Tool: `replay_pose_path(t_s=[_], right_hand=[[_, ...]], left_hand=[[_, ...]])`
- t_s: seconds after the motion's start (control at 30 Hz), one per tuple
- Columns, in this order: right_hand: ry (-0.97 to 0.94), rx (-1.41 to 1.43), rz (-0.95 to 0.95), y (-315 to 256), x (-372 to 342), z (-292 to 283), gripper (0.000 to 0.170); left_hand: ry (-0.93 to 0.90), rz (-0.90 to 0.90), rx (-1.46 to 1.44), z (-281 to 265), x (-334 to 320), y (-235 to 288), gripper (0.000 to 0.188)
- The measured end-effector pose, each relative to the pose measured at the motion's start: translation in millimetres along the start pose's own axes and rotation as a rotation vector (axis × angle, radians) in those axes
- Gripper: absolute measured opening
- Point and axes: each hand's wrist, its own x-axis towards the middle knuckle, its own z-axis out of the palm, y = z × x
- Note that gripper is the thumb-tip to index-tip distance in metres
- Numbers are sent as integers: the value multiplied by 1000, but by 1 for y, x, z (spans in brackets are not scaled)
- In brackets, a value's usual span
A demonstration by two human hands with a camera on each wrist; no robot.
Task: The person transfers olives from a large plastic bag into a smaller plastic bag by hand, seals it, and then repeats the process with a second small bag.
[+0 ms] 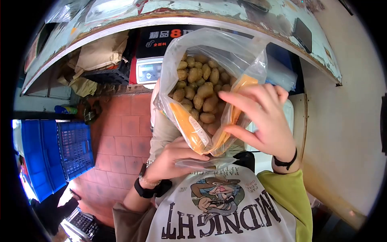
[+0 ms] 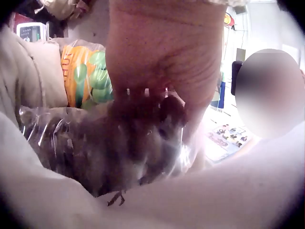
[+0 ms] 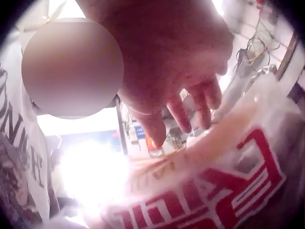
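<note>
A clear plastic bag [image 1: 173,60] with orange printed panels stands open in front of the person's lap. Inside it lies a heap of brownish-green, wrinkled oval fruits [image 1: 197,80] that look like olives. At the bag's near edge the left hand [image 1: 171,159] grips gathered clear plastic, its thumb lying over the film. Orange and green print on the bag [image 2: 83,76] shows beside that wrist in the left wrist view. Over the bag's right rim hovers the right hand [image 1: 266,117], thumb and fingers spread with nothing between them. Red lettering on the bag [image 3: 248,186] appears below the fingers in the right wrist view.
A digital scale [image 1: 148,71] sits behind the bag, by a black printed box [image 1: 155,42]. A worn shelf edge [image 1: 193,20] curves above, with a phone [image 1: 302,35] on it. Blue crates [image 1: 74,149] stand on the red tiled floor [image 1: 121,129] at left. A wall [image 1: 342,121] borders the right.
</note>
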Motion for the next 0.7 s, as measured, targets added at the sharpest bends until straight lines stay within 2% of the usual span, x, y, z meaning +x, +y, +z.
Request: replay_pose_path(t_s=[0.07, 0.13, 0.17, 0.23, 0.33, 0.37, 0.47, 0.53, 0.6, 0.63, 0.67, 0.7], right_hand=[[14, 100, -3, 7, -19, -15, 40], [-335, 270, 7, 5, -37, -32, 32], [-334, 273, 15, 2, -45, -29, 32], [-450, 346, 71, -3, -67, -14, 25], [-374, 345, 50, -9, -86, 18, 18], [-280, 411, 6, -6, -94, 33, 10], [-201, 254, -18, -18, -90, 19, 11], [-153, 268, -77, -32, -87, 17, 18], [-84, 245, -13, -31, -81, 23, 16], [-61, 225, 74, -26, -77, 26, 15], [-60, 219, 70, -25, -81, 30, 15], [-64, 211, 110, -23, -85, 34, 14]], left_hand=[[23, -29, -15, 1, -3, -1, 37], [75, -79, -100, 1, -6, -3, 37], [69, -85, -102, 0, -8, -4, 37], [54, -107, -95, -3, -11, -5, 38], [53, -101, -149, -2, -13, -5, 37], [41, -108, -149, -1, -16, -4, 37], [78, -154, -165, -6, -20, -6, 32], [22, 61, -281, -13, -24, -15, 28], [62, 60, -356, -8, -27, -16, 24], [177, -81, -299, -4, -28, -17, 23], [297, -217, -237, -2, -28, -19, 21], [355, -199, -176, 1, -27, -22, 19]])
